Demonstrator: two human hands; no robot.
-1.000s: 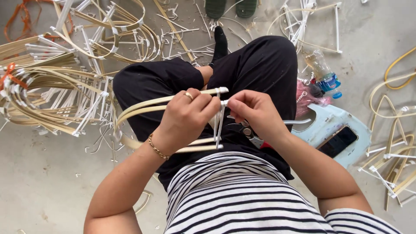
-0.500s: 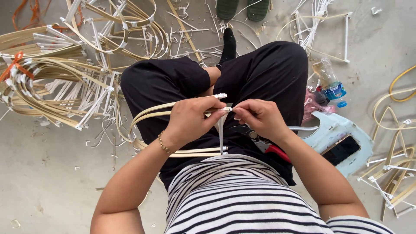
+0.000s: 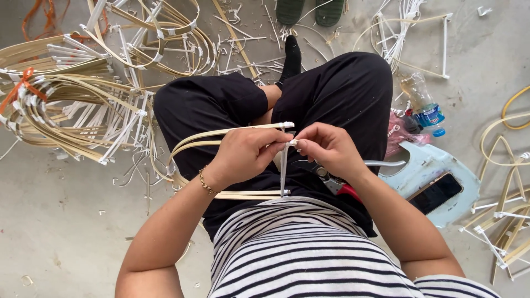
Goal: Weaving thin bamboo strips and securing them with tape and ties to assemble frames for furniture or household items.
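I sit cross-legged in black trousers on a concrete floor. My left hand (image 3: 251, 154) grips a bent frame of pale bamboo strips (image 3: 207, 138) that curves out to the left over my lap. My right hand (image 3: 326, 148) pinches a white plastic tie (image 3: 283, 168) at the point where the strips meet, right beside my left fingers. The tie hangs down to a lower strip (image 3: 248, 194) across my lap. A gold bracelet circles my left wrist. Red-handled cutters (image 3: 337, 185) lie on my lap under my right wrist.
A big heap of finished bamboo frames with white ties (image 3: 72, 94) lies to the left. Loose strips and tie offcuts litter the floor ahead. On the right are a pale blue stool (image 3: 436, 171) with a phone (image 3: 436, 193), a plastic bottle (image 3: 422, 102), and more frames (image 3: 508, 221).
The view has shifted slightly. My two hands have drawn closer together at the joint and the tie now hangs straight down between the strips.
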